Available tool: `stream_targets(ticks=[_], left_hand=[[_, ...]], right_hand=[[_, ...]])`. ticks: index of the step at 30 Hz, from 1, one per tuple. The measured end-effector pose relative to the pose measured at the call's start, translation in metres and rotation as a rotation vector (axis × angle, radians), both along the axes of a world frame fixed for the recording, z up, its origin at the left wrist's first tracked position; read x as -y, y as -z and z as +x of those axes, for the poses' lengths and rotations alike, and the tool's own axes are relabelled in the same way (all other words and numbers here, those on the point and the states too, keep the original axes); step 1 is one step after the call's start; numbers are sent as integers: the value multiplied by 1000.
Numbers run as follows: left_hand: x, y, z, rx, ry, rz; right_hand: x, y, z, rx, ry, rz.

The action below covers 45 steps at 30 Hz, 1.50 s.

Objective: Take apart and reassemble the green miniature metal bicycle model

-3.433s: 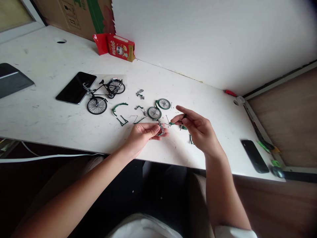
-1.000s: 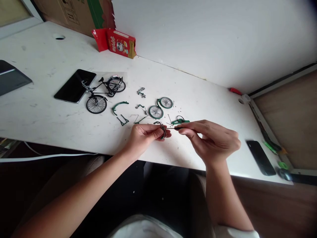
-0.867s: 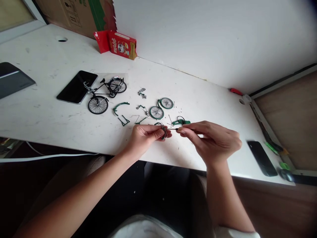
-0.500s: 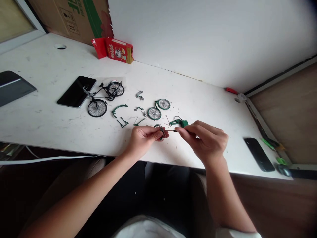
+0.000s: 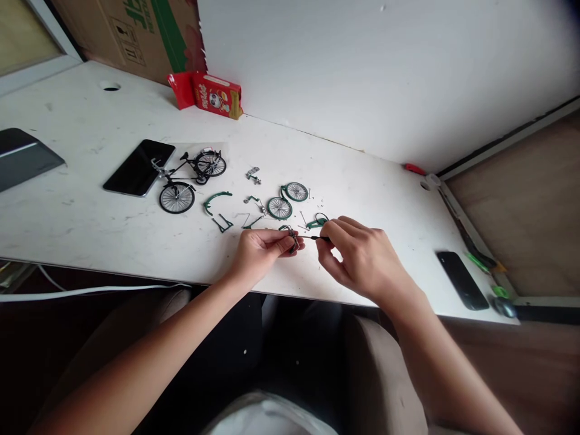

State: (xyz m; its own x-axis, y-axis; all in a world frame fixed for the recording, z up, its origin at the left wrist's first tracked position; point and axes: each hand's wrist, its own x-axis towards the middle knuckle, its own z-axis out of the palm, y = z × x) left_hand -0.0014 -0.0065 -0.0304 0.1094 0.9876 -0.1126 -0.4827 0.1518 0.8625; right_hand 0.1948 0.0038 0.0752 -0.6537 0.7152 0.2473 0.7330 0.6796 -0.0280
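Note:
Pinched between the thumb and fingers of my left hand (image 5: 261,252) is a small model bicycle part (image 5: 293,239), dark with bent metal rods; my fingers cover some of it. My right hand (image 5: 357,251) is closed around a thin screwdriver (image 5: 312,237), whose tip meets the part from the right. Just beyond lie two joined green-rimmed model wheels (image 5: 280,208), a green curved mudguard (image 5: 216,199), a green forked piece (image 5: 223,224) and a green frame piece (image 5: 316,222), half hidden by my right hand. Small silver pedal parts (image 5: 254,175) lie farther back.
An assembled black model bicycle (image 5: 194,175) stands by a tablet (image 5: 139,168) at left. A red box (image 5: 212,95) stands at the back near a cardboard carton (image 5: 149,36). A black phone (image 5: 462,281) and a mouse (image 5: 504,307) lie at right. Tiny loose pieces dot the white table (image 5: 113,235).
My right hand has turned about the screwdriver, its wrist swinging down and outward with the fingers regripped. My left hand still holds the part. The whole view has shifted slightly.

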Motion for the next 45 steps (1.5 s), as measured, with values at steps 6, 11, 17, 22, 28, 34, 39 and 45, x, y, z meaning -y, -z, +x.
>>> stream_targets(ticks=[6,11,17,22,28,34,39,45], left_hand=[[0,2,0,-3,26,-4],[0,2,0,-4,30,-4],[1,1,1,-40,22,8],[1,1,1,-41,-2,18],[0,2,0,-15,0,0],[1,-1,1,2,-2,-12],[2,-2,2,-29,-4,-1],[0,1,1,-17,-20,7]], right_hand=[[-5,-11,6,14,-56,-210],[-4,-3,5,-41,4,-159],[4,0,0,5,130,-90],[1,-7,-4,57,54,-88],[-5,-17,-2,99,-105,-35],[-8,-3,5,42,-160,-19],[-9,13,6,3,-61,33],[-3,10,1,67,-28,-13]])
